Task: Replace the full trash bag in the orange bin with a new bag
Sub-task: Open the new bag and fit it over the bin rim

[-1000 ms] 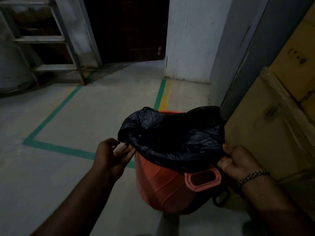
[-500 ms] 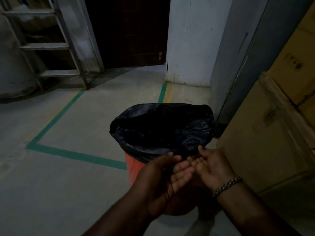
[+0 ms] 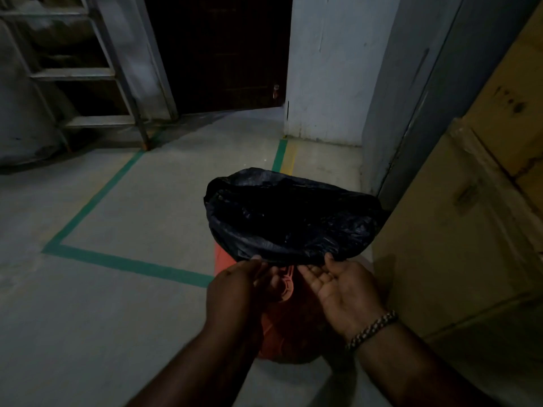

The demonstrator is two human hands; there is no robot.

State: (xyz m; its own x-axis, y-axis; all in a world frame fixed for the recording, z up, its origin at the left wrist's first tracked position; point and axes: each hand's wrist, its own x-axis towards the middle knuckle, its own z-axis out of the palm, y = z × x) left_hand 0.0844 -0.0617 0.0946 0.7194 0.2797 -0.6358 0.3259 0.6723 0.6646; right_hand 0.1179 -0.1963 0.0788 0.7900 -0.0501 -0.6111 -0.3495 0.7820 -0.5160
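The orange bin (image 3: 289,327) stands on the floor below me, mostly hidden by my arms. A black trash bag (image 3: 291,215) is folded over its rim and covers the whole mouth. My left hand (image 3: 235,292) is at the near edge of the bag, its thumb and fingers pinching the plastic hem. My right hand (image 3: 343,292) lies palm up beside it, with the thumb tip and fingertips touching the bag's near edge. A beaded bracelet circles my right wrist. One orange handle shows between my two hands.
Stacked cardboard boxes (image 3: 470,224) stand close on the right of the bin. A grey metal door frame (image 3: 411,113) and a white wall lie behind. A metal ladder (image 3: 88,74) leans at the far left. Green tape (image 3: 123,262) marks the concrete floor.
Both hands came from the bin's two sides to its near edge. The bag's rim now sits flatter over the bin, and the hands have spread slightly apart at the hem.
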